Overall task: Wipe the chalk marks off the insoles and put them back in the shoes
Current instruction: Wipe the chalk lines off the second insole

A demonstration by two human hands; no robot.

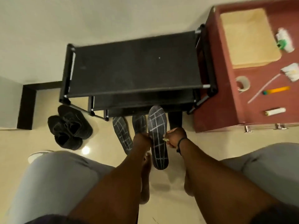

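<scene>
Insole, black foam w/ white chalk grid (157,136), held off floor in front of black metal shoe rack (135,68), long axis pointing toward rack; left hand (142,140) grips one long edge, right hand (175,138) grips other, pinching sth small, pale; equally near.

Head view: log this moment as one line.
left hand: holds insole | right hand: pinches insole, pale bit in fingers | chalk: still on | two insoles on floor | shoes left
</scene>
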